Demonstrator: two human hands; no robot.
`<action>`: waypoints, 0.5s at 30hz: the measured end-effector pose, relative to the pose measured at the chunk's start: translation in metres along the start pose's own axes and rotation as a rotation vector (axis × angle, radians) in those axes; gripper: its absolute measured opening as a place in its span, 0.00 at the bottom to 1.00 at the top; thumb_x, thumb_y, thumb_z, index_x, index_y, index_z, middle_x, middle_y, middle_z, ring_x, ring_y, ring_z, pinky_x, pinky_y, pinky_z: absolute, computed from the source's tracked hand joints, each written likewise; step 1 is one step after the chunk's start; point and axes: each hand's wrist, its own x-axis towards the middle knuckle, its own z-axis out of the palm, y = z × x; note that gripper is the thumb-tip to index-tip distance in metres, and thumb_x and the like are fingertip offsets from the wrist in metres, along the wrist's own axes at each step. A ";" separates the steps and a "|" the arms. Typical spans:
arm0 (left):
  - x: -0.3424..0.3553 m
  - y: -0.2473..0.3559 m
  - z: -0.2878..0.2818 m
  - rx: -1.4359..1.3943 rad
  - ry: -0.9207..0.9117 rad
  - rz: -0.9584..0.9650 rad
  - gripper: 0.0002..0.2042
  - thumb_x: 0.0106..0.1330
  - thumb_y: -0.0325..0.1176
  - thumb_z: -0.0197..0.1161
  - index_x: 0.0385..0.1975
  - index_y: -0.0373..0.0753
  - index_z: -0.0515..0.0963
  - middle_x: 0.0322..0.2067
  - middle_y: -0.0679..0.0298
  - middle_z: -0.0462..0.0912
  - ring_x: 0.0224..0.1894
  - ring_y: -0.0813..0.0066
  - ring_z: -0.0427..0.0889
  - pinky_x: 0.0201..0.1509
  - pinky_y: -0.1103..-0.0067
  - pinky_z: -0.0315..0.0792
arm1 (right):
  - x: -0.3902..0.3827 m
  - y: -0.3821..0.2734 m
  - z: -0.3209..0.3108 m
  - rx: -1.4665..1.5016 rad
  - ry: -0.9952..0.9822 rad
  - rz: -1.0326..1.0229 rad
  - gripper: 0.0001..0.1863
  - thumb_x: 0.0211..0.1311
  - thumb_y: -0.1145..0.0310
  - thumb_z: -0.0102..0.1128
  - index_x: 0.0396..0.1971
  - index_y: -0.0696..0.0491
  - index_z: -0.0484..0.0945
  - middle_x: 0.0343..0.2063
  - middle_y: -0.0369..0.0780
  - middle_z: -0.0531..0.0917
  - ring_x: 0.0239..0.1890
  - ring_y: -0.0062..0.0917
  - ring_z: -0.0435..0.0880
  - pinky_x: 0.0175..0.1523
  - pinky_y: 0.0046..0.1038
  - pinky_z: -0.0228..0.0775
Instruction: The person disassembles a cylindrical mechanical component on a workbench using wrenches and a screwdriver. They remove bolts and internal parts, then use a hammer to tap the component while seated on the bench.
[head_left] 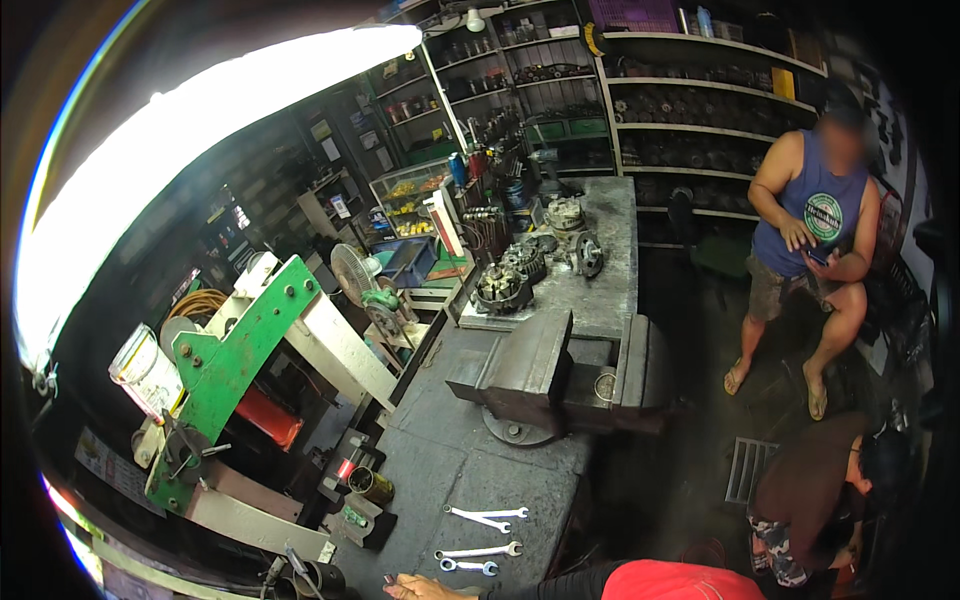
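Observation:
At the lower edge of the head view, my right hand (425,588) reaches left across the workbench (450,400), its arm in a black sleeve under red cloth. The fingers look closed around a small dark piece at their tips, too small and cut off to name. My left hand is out of view. Just beyond the right hand lie several silver combination wrenches (480,551), apart from one another and flat on the bench. The upper two form a narrow V. Left of them, an open tin can (371,485) stands near a small metal holder (362,522).
A large bench vise (540,370) is bolted beyond the wrenches. Greasy motor parts (503,288) rest on the metal table (615,230). A green press frame (240,360) and fan (352,272) stand left. One person (815,210) sits right; another (810,490) bends below.

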 end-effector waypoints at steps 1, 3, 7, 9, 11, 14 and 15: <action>0.000 0.000 0.000 0.002 -0.002 0.004 0.17 0.65 0.53 0.65 0.47 0.53 0.87 0.50 0.75 0.88 0.59 0.56 0.80 0.58 0.52 0.66 | -0.003 -0.006 -0.003 -0.018 -0.048 0.038 0.26 0.73 0.50 0.60 0.50 0.62 0.77 0.44 0.56 0.81 0.50 0.53 0.80 0.54 0.49 0.71; 0.001 0.000 0.000 -0.003 0.002 0.007 0.18 0.64 0.53 0.66 0.48 0.53 0.86 0.50 0.74 0.87 0.60 0.55 0.79 0.58 0.51 0.66 | -0.017 -0.023 -0.013 -0.109 -0.107 0.090 0.33 0.67 0.48 0.63 0.56 0.63 0.74 0.51 0.58 0.78 0.57 0.55 0.76 0.60 0.52 0.68; 0.000 -0.002 0.001 -0.005 -0.006 0.004 0.19 0.63 0.52 0.67 0.49 0.53 0.86 0.51 0.73 0.87 0.61 0.54 0.79 0.57 0.50 0.66 | -0.031 -0.054 -0.023 -0.360 -0.177 0.125 0.49 0.54 0.43 0.70 0.67 0.65 0.69 0.65 0.61 0.72 0.70 0.59 0.70 0.72 0.59 0.62; -0.001 -0.003 0.002 -0.007 -0.007 0.008 0.19 0.62 0.52 0.67 0.50 0.53 0.85 0.52 0.72 0.87 0.61 0.54 0.79 0.57 0.49 0.67 | -0.014 -0.055 -0.019 -0.443 -0.125 0.006 0.49 0.54 0.45 0.69 0.69 0.64 0.68 0.66 0.61 0.72 0.71 0.58 0.69 0.71 0.60 0.63; -0.001 -0.004 0.001 -0.009 -0.006 0.008 0.20 0.61 0.51 0.68 0.51 0.53 0.85 0.53 0.72 0.86 0.62 0.53 0.78 0.57 0.48 0.67 | 0.018 -0.043 -0.016 -0.532 -0.315 0.014 0.43 0.52 0.48 0.69 0.64 0.61 0.76 0.63 0.59 0.76 0.69 0.56 0.71 0.69 0.63 0.64; -0.004 -0.006 0.003 -0.020 -0.001 0.017 0.21 0.60 0.50 0.68 0.52 0.53 0.84 0.53 0.71 0.86 0.63 0.52 0.78 0.56 0.47 0.67 | 0.048 -0.039 0.003 -0.732 -0.488 -0.134 0.28 0.48 0.52 0.71 0.48 0.54 0.87 0.53 0.53 0.84 0.60 0.52 0.81 0.58 0.64 0.74; -0.004 -0.008 0.005 -0.023 -0.004 0.018 0.21 0.59 0.50 0.68 0.53 0.53 0.84 0.54 0.71 0.86 0.63 0.52 0.78 0.56 0.47 0.67 | 0.053 -0.039 0.004 -0.699 -0.540 -0.050 0.28 0.48 0.53 0.71 0.48 0.53 0.87 0.53 0.52 0.84 0.59 0.51 0.82 0.58 0.64 0.75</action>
